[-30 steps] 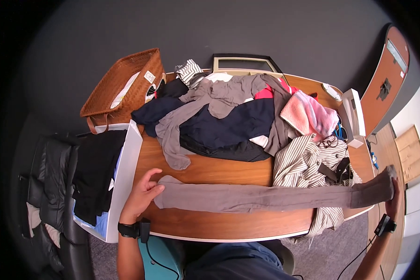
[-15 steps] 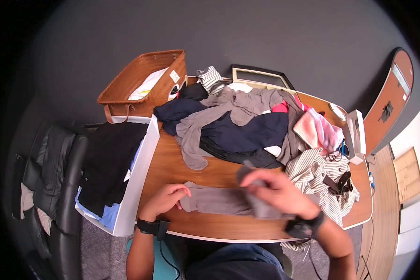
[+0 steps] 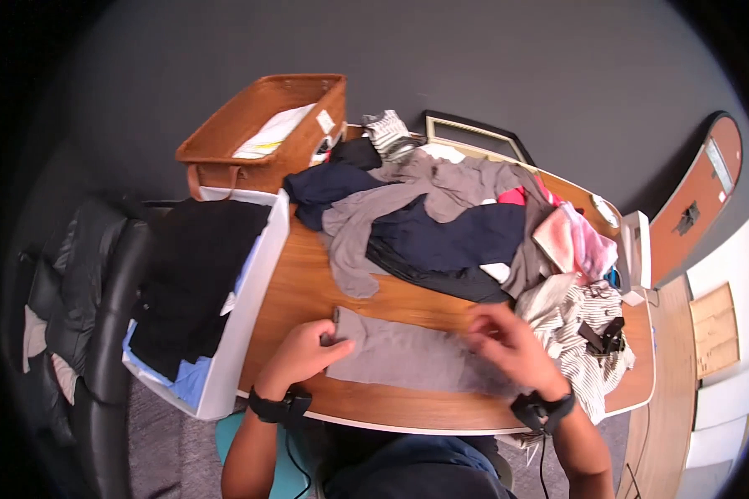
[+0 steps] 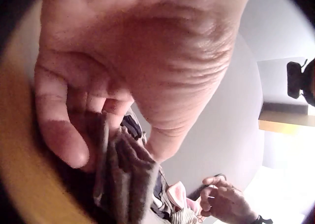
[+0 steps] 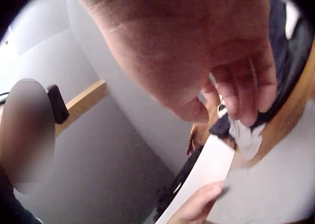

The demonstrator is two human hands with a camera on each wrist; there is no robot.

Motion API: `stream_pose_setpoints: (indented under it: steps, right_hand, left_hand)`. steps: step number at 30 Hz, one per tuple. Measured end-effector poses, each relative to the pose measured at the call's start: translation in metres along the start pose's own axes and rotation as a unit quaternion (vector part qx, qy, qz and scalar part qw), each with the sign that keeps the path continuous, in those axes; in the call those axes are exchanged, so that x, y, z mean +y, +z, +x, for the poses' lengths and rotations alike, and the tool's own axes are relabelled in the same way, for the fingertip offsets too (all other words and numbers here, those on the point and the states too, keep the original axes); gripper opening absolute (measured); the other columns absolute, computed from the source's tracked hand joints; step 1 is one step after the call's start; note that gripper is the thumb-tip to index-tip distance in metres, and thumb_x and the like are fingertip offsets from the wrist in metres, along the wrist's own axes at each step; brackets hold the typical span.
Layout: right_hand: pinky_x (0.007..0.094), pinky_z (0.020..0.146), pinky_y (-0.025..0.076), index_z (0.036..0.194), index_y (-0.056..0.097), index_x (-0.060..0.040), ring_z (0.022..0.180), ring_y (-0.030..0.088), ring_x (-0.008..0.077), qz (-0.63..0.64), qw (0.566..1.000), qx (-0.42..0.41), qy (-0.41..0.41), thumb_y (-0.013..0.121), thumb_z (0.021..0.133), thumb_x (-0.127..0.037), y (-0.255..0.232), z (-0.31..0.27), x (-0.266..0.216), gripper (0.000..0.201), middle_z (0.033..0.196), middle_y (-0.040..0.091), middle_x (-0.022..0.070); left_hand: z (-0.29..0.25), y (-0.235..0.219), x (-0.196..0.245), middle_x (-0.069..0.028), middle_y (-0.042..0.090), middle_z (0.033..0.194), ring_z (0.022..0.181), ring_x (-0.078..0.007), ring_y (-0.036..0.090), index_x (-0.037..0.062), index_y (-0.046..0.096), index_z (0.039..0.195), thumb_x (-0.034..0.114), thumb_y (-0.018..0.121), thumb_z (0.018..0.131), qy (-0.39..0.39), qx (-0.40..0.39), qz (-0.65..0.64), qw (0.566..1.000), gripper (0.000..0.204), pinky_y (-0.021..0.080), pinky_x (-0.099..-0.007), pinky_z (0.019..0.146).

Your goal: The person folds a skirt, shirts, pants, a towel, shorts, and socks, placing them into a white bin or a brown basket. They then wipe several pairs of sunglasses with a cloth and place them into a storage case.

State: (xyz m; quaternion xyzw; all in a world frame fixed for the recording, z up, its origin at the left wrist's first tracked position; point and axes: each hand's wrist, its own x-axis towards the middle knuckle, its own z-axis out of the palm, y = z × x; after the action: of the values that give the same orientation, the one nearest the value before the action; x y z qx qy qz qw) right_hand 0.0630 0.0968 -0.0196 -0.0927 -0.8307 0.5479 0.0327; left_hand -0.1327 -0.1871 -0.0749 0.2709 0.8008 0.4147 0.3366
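Note:
A grey cloth (image 3: 408, 353) lies folded over in a short, wide strip near the table's front edge. My left hand (image 3: 304, 353) grips its left end; in the left wrist view the cloth (image 4: 130, 184) sits between the thumb and fingers of that hand (image 4: 133, 61). Over the strip's right part is my right hand (image 3: 516, 349), its fingers loosely bent with no cloth seen in them. The right wrist view shows this hand (image 5: 197, 52) from the palm side; whether its fingertips touch the cloth cannot be told.
Behind the strip spreads a heap of clothes, with navy cloth (image 3: 466, 237) and a pink towel (image 3: 578, 237). A striped garment (image 3: 595, 366) lies at the right. On the left stand a white box (image 3: 254, 316) with dark clothes and a brown basket (image 3: 254, 170).
My right hand has come in from the far right, folded the long cloth leftward over itself and let it go. My left hand stays at the left end. The head view has shifted slightly.

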Motion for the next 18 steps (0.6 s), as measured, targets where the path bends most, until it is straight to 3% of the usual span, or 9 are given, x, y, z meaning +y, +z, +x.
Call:
stream_pose_setpoints:
  steps: [3, 5, 9, 11, 12, 14, 16, 17, 18]
  right_hand:
    - [0.027, 0.069, 0.049, 0.122, 0.054, -0.0017, 0.085, 0.06, 0.0128, -0.163, 0.967, 0.174, 0.093, 0.066, 0.086, -0.011, -0.05, -0.057, -0.001, 0.039, 0.092, 0.062, 0.0065]
    - [0.0306, 0.07, 0.05, 0.123, 0.053, -0.0016, 0.083, 0.062, 0.0184, -0.26, 0.932, 0.221, 0.122, 0.07, 0.085, -0.018, -0.064, -0.092, 0.021, 0.045, 0.093, 0.062, 0.0102]
    - [0.0378, 0.074, 0.052, 0.125, 0.051, -0.0025, 0.083, 0.066, 0.0277, -0.254, 0.921, 0.171, 0.242, 0.068, 0.087, -0.036, -0.052, -0.115, 0.04, 0.054, 0.093, 0.068, 0.0163]
    - [0.0388, 0.077, 0.052, 0.124, 0.051, -0.0033, 0.087, 0.066, 0.0317, -0.261, 0.921, 0.162, 0.24, 0.069, 0.085, -0.042, -0.044, -0.111, 0.042, 0.058, 0.096, 0.067, 0.0182]
    - [0.0373, 0.075, 0.052, 0.122, 0.052, -0.0031, 0.086, 0.066, 0.0299, -0.259, 0.925, 0.166, 0.223, 0.072, 0.083, -0.039, -0.041, -0.112, 0.048, 0.057, 0.095, 0.066, 0.0173]
    - [0.0359, 0.074, 0.052, 0.121, 0.053, -0.0028, 0.085, 0.065, 0.0281, -0.255, 0.93, 0.17, 0.202, 0.075, 0.081, -0.037, -0.04, -0.114, 0.053, 0.057, 0.094, 0.065, 0.0164]
    - [0.032, 0.071, 0.049, 0.118, 0.051, -0.0009, 0.075, 0.059, 0.0223, -0.146, 0.968, 0.088, 0.182, 0.079, 0.078, -0.021, -0.044, -0.118, 0.056, 0.053, 0.085, 0.06, 0.0112]
    - [0.032, 0.071, 0.049, 0.118, 0.051, -0.0009, 0.075, 0.059, 0.0223, -0.144, 0.969, 0.088, 0.183, 0.079, 0.078, -0.021, -0.042, -0.118, 0.064, 0.053, 0.085, 0.06, 0.0112]
    - [0.0295, 0.069, 0.049, 0.117, 0.053, -0.0006, 0.074, 0.059, 0.0197, -0.171, 0.971, 0.102, 0.13, 0.079, 0.078, -0.017, -0.039, -0.117, 0.072, 0.05, 0.083, 0.058, 0.01]
  left_hand:
    - [0.003, 0.009, -0.005, -0.0129, 0.052, 0.064, 0.059, -0.0202, 0.054, -0.0005, 0.053, 0.081, 0.021, 0.072, 0.08, 0.079, 0.09, 0.07, 0.99, 0.028, 0.044, -0.0371, 0.057]
    - [0.002, 0.006, -0.002, -0.0147, 0.055, 0.069, 0.062, -0.0234, 0.054, -0.0002, 0.054, 0.09, 0.017, 0.071, 0.081, 0.034, 0.066, 0.072, 0.995, 0.026, 0.044, -0.0376, 0.059]
    - [-0.001, 0.002, 0.007, -0.0181, 0.061, 0.083, 0.073, -0.0247, 0.06, 0.0002, 0.053, 0.108, 0.014, 0.068, 0.083, 0.04, 0.099, 0.065, 0.992, 0.032, 0.047, -0.0366, 0.067]
    - [-0.004, -0.002, 0.011, -0.0206, 0.064, 0.097, 0.086, -0.0245, 0.065, 0.001, 0.048, 0.124, 0.012, 0.065, 0.084, 0.045, 0.131, 0.065, 0.988, 0.045, 0.049, -0.035, 0.076]
    - [-0.003, -0.007, 0.007, -0.0208, 0.065, 0.104, 0.096, -0.0237, 0.065, 0.0003, 0.045, 0.129, 0.011, 0.064, 0.086, 0.031, 0.115, 0.052, 0.991, 0.048, 0.049, -0.0339, 0.082]
    - [-0.006, -0.012, 0.0, -0.02, 0.065, 0.104, 0.095, -0.0234, 0.065, 0.0, 0.045, 0.129, 0.01, 0.063, 0.086, 0.049, 0.135, 0.051, 0.988, 0.047, 0.049, -0.0337, 0.082]
    - [-0.012, -0.019, -0.002, -0.0192, 0.065, 0.104, 0.094, -0.0231, 0.064, -0.0003, 0.045, 0.129, 0.01, 0.062, 0.087, 0.06, 0.156, 0.045, 0.985, 0.046, 0.049, -0.0334, 0.082]
    - [-0.015, -0.022, 0.0, -0.0188, 0.065, 0.104, 0.094, -0.0224, 0.064, -0.0003, 0.045, 0.129, 0.009, 0.062, 0.087, 0.051, 0.156, 0.055, 0.985, 0.046, 0.048, -0.033, 0.083]
    - [-0.016, -0.024, 0.004, -0.0184, 0.065, 0.104, 0.093, -0.0217, 0.063, -0.0003, 0.045, 0.13, 0.008, 0.061, 0.088, 0.043, 0.154, 0.065, 0.985, 0.046, 0.048, -0.0326, 0.083]
